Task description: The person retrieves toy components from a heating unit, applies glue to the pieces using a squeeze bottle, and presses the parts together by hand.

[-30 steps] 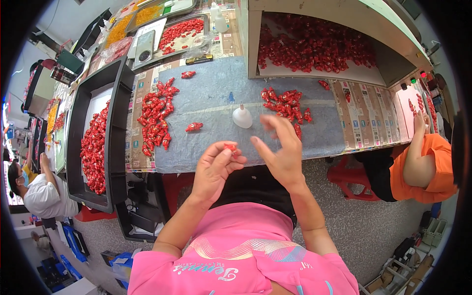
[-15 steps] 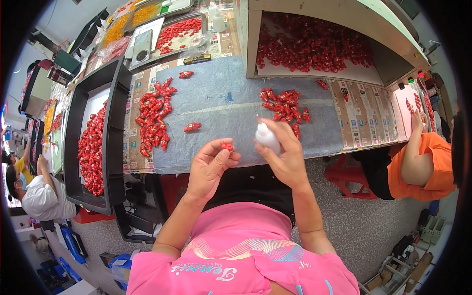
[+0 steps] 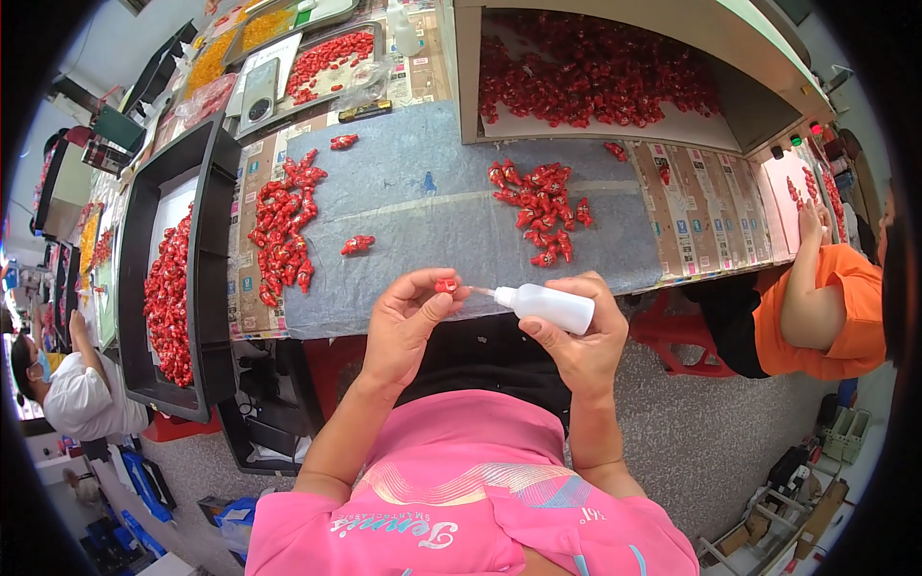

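My left hand (image 3: 408,322) pinches a small red plastic piece (image 3: 446,286) between thumb and fingertips, just past the table's front edge. In my right hand (image 3: 588,336) lies a white squeeze bottle (image 3: 552,307), tipped on its side. Its thin nozzle points left, close to the red piece; whether the two touch I cannot tell. On the blue-grey mat beyond my hands are a left pile of red figurines (image 3: 283,226) and a right pile of red figurines (image 3: 545,204). A single red figurine (image 3: 358,244) lies nearer the left pile.
A black crate (image 3: 216,278) of red pieces stands at the left. An open-fronted box (image 3: 470,86) with many red pieces stands at the back right. Behind the mat are a metal tray (image 3: 373,69), a phone (image 3: 259,93) and a marker (image 3: 365,110). A person in orange (image 3: 826,322) works at the right.
My right hand has turned the bottle from upright to lying sideways, bringing its nozzle to the red piece. My left hand keeps its pinch. The view has shifted slightly.
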`<act>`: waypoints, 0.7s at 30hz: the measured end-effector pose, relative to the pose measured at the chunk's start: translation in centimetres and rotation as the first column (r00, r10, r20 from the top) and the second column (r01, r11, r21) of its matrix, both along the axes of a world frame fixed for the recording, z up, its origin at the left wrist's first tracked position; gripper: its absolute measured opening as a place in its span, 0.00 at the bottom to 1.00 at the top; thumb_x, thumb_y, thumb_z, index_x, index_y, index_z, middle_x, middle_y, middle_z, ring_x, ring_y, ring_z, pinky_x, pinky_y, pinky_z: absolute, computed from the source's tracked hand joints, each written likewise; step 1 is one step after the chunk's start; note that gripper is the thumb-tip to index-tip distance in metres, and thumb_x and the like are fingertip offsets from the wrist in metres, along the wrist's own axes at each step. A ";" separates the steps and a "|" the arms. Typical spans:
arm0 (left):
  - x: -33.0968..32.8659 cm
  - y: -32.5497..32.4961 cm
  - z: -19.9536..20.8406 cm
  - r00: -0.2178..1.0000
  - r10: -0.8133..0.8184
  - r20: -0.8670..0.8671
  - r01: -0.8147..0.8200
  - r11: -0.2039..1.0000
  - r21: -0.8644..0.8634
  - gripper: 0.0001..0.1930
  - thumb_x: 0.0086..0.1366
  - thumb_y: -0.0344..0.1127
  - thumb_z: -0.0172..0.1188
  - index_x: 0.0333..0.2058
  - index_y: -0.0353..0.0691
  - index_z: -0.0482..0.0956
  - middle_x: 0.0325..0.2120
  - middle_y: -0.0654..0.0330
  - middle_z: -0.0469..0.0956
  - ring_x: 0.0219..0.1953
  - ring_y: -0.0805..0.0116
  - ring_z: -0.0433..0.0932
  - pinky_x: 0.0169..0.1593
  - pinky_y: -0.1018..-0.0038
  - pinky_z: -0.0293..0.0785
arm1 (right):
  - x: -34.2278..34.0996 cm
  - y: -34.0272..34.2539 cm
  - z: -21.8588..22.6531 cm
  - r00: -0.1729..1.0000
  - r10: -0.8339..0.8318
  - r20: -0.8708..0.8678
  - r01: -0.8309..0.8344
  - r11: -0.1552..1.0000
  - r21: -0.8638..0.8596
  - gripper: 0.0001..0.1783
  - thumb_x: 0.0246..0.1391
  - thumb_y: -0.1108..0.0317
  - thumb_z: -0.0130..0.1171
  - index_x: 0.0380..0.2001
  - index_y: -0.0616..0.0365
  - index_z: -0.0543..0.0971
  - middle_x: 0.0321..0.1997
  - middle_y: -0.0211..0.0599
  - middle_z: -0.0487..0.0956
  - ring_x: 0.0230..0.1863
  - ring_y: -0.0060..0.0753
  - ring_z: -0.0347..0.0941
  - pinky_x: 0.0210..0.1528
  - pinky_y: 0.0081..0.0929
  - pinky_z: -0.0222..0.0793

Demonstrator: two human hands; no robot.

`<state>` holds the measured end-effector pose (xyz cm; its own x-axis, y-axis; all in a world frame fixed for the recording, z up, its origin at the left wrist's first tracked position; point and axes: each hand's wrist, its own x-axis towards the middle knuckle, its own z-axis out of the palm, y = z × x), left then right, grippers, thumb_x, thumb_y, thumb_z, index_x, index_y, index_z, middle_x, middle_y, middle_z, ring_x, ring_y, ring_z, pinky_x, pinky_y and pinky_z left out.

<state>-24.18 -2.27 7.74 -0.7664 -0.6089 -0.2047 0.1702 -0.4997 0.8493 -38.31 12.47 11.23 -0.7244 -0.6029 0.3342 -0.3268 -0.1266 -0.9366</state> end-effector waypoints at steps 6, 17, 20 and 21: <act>-0.1 0.1 0.1 1.000 -0.004 -0.009 0.004 1.000 -0.002 0.13 0.61 0.27 0.58 0.46 0.34 0.74 0.43 0.56 0.76 0.44 0.68 0.77 0.49 0.75 0.74 | 0.3 -0.3 -0.2 0.992 -0.023 -0.125 0.023 1.000 0.004 0.24 0.37 0.63 0.75 0.36 0.61 0.76 0.31 0.33 0.73 0.32 0.23 0.70 0.32 0.19 0.66; 0.0 0.0 0.1 1.000 -0.008 0.004 0.008 1.000 -0.003 0.14 0.61 0.27 0.58 0.46 0.34 0.73 0.42 0.56 0.77 0.44 0.68 0.77 0.49 0.75 0.74 | 0.6 -0.5 0.1 0.995 -0.030 -0.092 0.034 0.999 0.040 0.20 0.36 0.67 0.74 0.35 0.60 0.79 0.31 0.36 0.78 0.31 0.28 0.75 0.32 0.22 0.70; -0.1 0.0 0.2 1.000 -0.009 0.010 0.009 1.000 -0.004 0.14 0.61 0.27 0.58 0.46 0.34 0.73 0.42 0.56 0.77 0.44 0.68 0.77 0.49 0.75 0.74 | 0.6 -0.5 -0.1 0.995 -0.028 -0.100 0.031 0.999 0.036 0.21 0.36 0.67 0.74 0.35 0.60 0.79 0.31 0.36 0.78 0.31 0.28 0.75 0.32 0.22 0.70; -0.1 0.0 0.3 1.000 -0.009 0.017 0.009 1.000 0.000 0.14 0.61 0.27 0.58 0.46 0.34 0.73 0.41 0.56 0.77 0.44 0.68 0.77 0.49 0.75 0.74 | 0.5 -0.5 -0.1 0.994 -0.026 -0.103 0.029 0.999 0.029 0.21 0.36 0.67 0.74 0.35 0.60 0.78 0.32 0.36 0.78 0.31 0.28 0.75 0.32 0.22 0.70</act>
<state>-24.29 -2.25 8.01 -0.7682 -0.6020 -0.2178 0.1509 -0.5009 0.8523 -37.78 11.96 11.09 -0.7036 -0.5941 0.3899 -0.4246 -0.0885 -0.9010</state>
